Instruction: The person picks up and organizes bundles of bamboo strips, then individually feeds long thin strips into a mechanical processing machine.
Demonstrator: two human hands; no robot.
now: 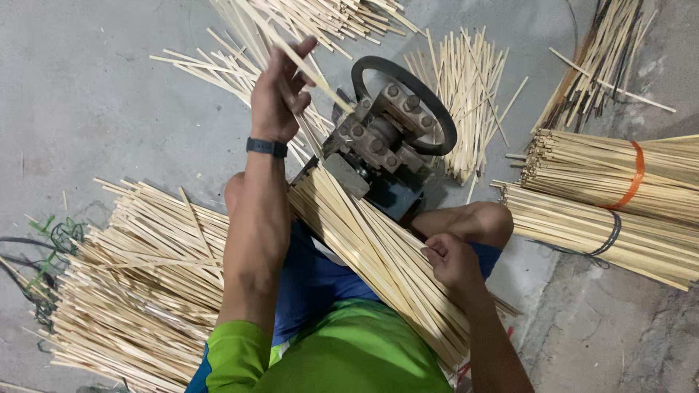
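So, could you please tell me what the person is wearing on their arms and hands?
Both hands are bare. The left hand has a dark band around its wrist, like a watch strap. A bright green short sleeve covers the left upper arm. The right hand and forearm wear nothing.

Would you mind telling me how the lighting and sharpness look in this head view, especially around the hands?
Head view: soft, even light with faint shadows on the grey floor; no glare. The left hand and the strip it holds are slightly motion-blurred; the right hand, the strips on the lap and the small machine are sharp.
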